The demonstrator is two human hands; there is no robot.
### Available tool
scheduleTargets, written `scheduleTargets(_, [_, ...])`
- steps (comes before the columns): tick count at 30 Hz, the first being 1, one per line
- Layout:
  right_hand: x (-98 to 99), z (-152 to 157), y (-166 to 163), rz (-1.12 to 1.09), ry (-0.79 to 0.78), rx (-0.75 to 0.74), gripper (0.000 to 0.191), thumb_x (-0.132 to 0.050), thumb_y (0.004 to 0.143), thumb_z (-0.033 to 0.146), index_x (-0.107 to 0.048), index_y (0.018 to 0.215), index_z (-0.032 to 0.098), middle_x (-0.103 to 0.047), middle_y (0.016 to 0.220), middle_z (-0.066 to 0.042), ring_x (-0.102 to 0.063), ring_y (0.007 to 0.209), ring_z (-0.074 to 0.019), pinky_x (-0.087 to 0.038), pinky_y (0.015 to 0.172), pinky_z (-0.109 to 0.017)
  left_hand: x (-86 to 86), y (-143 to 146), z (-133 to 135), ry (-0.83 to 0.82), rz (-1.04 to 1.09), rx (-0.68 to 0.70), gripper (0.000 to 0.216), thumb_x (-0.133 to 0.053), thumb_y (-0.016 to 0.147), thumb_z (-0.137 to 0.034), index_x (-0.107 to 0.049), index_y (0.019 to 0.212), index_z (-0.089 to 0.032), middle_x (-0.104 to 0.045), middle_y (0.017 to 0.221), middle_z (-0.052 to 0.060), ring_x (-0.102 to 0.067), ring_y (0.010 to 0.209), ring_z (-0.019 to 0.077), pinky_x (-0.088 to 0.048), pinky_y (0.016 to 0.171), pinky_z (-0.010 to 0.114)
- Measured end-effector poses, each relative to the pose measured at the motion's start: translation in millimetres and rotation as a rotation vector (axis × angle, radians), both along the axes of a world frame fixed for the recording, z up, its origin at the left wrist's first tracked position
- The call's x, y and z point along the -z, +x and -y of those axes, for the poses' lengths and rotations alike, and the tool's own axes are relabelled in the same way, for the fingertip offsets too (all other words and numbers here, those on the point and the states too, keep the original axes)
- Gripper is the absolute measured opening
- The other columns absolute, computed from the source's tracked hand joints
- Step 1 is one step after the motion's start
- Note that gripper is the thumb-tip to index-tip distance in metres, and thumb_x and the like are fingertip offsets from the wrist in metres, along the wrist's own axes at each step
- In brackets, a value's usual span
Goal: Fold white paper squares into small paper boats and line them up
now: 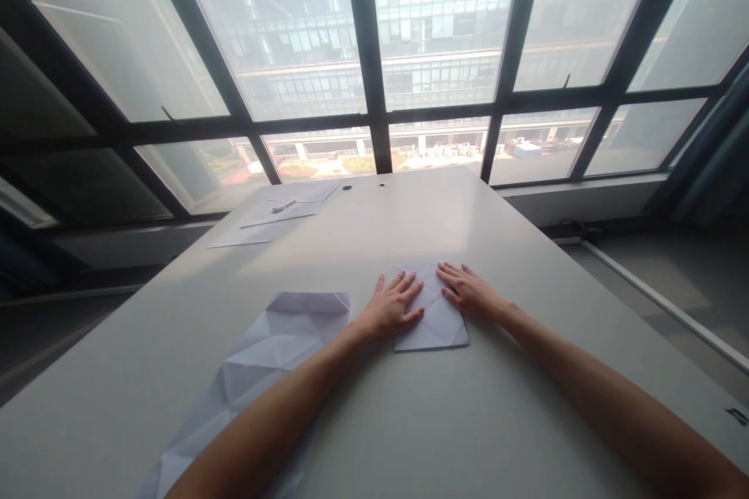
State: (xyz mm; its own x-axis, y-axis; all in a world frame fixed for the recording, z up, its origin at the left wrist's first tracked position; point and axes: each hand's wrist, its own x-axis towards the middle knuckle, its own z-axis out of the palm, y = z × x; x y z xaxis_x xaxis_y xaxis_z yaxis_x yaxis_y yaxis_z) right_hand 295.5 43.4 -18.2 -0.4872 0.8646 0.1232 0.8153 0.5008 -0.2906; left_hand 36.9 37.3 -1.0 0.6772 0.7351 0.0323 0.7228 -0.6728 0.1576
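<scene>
A small folded square of white paper (436, 323) lies on the grey table (445, 226) in front of me. My left hand (391, 306) rests flat on its left part with fingers spread. Lying flat on the paper's upper right corner, my right hand (468, 292) has its fingers stretched out toward the left hand. Both hands press the paper and grip nothing. A larger creased white sheet (275, 343) lies to the left, partly under my left forearm.
Several flat white sheets (275, 214) with a small white pen-like object (283, 206) lie at the table's far left. Two small holes (347, 188) sit near the far edge. Large windows with dark frames (374, 121) stand behind the table.
</scene>
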Motion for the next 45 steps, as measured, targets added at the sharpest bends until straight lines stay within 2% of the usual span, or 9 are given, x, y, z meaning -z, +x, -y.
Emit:
scheduleTargets(3, [2.5, -2.0, 0.9, -0.002, 0.003, 0.037, 0.055, -0.036, 0.098, 0.032, -0.036, 0.152, 0.017, -0.031, 0.158, -0.011, -0.023, 0.148, -0.0219, -0.015, 0.12, -0.047, -0.3, 0.5, 0.3, 0.004, -0.001, -0.001, 0.064, -0.039, 0.097, -0.057, -0.03, 0.154, -0.029, -0.022, 0.162, 0.008, -0.017, 0.149, 0.0319, -0.008, 0.116, 0.065])
scheduleTargets(7, [6.3, -3.5, 1.1, -0.009, 0.002, 0.065, 0.056, -0.038, 0.098, 0.034, -0.035, 0.152, 0.019, -0.03, 0.159, -0.01, -0.022, 0.149, -0.0226, -0.014, 0.12, -0.05, -0.5, 1.0, 0.5, 0.004, 0.0, -0.007, 0.064, -0.04, 0.097, -0.057, -0.03, 0.154, -0.029, -0.023, 0.162, 0.008, -0.019, 0.149, 0.0323, -0.009, 0.116, 0.064])
scheduleTargets(15, [6.7, -3.1, 0.3, -0.001, 0.008, 0.058, 0.056, -0.037, 0.099, 0.037, -0.035, 0.152, 0.018, -0.03, 0.159, -0.011, -0.022, 0.149, -0.0231, -0.015, 0.12, -0.05, 0.0, 0.8, 0.1, 0.009, 0.001, -0.002, 0.064, -0.04, 0.097, -0.056, -0.031, 0.153, -0.028, -0.024, 0.162, 0.007, -0.019, 0.149, 0.0329, -0.01, 0.115, 0.067])
scheduleTargets(25, [4.8, -3.0, -0.7, 0.005, -0.002, 0.063, 0.058, -0.037, 0.099, 0.039, -0.034, 0.152, 0.018, -0.029, 0.159, -0.011, -0.022, 0.148, -0.0235, -0.015, 0.119, -0.05, -1.4, 0.7, 0.6, -0.005, -0.001, -0.014, 0.063, -0.041, 0.097, -0.056, -0.031, 0.153, -0.029, -0.023, 0.162, 0.007, -0.018, 0.149, 0.0315, -0.008, 0.117, 0.063])
scheduleTargets(33, [5.8, -2.1, -0.3, -0.003, 0.007, 0.063, 0.057, -0.037, 0.099, 0.039, -0.035, 0.152, 0.018, -0.03, 0.159, -0.011, -0.022, 0.149, -0.0226, -0.014, 0.12, -0.048, 4.7, 0.3, -1.4, 0.019, 0.021, -0.022, 0.065, -0.04, 0.097, -0.056, -0.031, 0.153, -0.026, -0.025, 0.161, 0.007, -0.019, 0.149, 0.0301, -0.008, 0.118, 0.062])
scheduleTargets(36, [6.6, -2.1, -0.7, -0.005, 0.009, 0.07, 0.054, -0.035, 0.099, 0.035, -0.036, 0.151, 0.019, -0.03, 0.159, -0.01, -0.022, 0.149, -0.0216, -0.013, 0.12, -0.048, 9.0, 1.2, -3.7, 0.036, 0.04, -0.084, 0.062, -0.037, 0.099, -0.049, -0.03, 0.153, -0.019, -0.027, 0.16, 0.011, -0.021, 0.149, 0.0277, -0.012, 0.119, 0.058])
scheduleTargets(39, [7.3, -2.3, -1.4, -0.011, 0.008, 0.083, 0.052, -0.033, 0.1, 0.031, -0.037, 0.151, 0.02, -0.031, 0.159, -0.009, -0.023, 0.148, -0.0207, -0.013, 0.12, -0.048, 14.0, 2.1, -7.6, 0.054, 0.063, -0.165, 0.055, -0.036, 0.1, -0.038, -0.036, 0.15, -0.014, -0.031, 0.158, 0.014, -0.025, 0.148, 0.0262, -0.016, 0.12, 0.051])
scheduleTargets(45, [6.0, -1.3, -2.5, -0.019, 0.017, 0.109, 0.052, -0.036, 0.099, 0.031, -0.04, 0.149, 0.019, -0.033, 0.158, -0.01, -0.024, 0.148, -0.0221, -0.01, 0.12, -0.05, 20.6, 1.6, -13.5, 0.056, 0.169, -0.238, 0.049, -0.039, 0.098, -0.026, -0.045, 0.145, -0.012, -0.039, 0.154, 0.014, -0.031, 0.146, 0.0254, -0.022, 0.12, 0.045])
